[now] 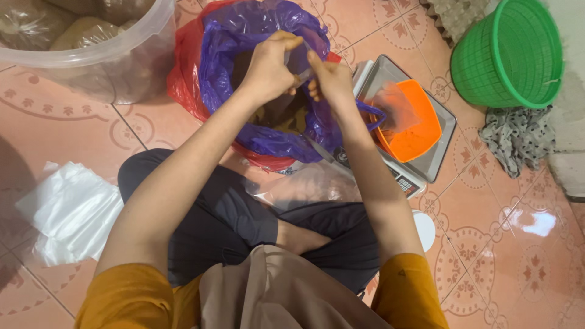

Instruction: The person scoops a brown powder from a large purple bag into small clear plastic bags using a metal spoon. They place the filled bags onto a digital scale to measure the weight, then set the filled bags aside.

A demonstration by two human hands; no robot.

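**Two hands working over a purple bag on the tiled floor**

Over the mouth of the purple bag (pixel 256 79), near the far edge of the tiled floor (pixel 506 244), both hands are meeting. The left hand (pixel 268 64) is curling its fingers together around a small clear plastic bag (pixel 303 64), and the right hand (pixel 329 79) is pinching the same clear bag from the other side, its fingers closed on the film. The two hands are almost touching each other. The purple bag is sitting inside a red bag (pixel 183 73), and something dark is lying within it; what it is cannot be told.

Just to the right of the purple bag, a digital scale (pixel 436 152) with a metal tray is standing on the floor, carrying an orange scoop-shaped container (pixel 420 131). A thin clear film is lying across the orange container. At the far right corner a green plastic basket (pixel 509 52) is resting on its side, with a patterned cloth (pixel 518 140) crumpled just beneath it. At the far left, a large clear tub (pixel 103 58) is holding filled brownish packets. A stack of clear plastic bags (pixel 70 210) is lying on the floor by the person's left knee, and a small white lid (pixel 425 228) is lying near the right knee. The person is sitting cross-legged in dark trousers.
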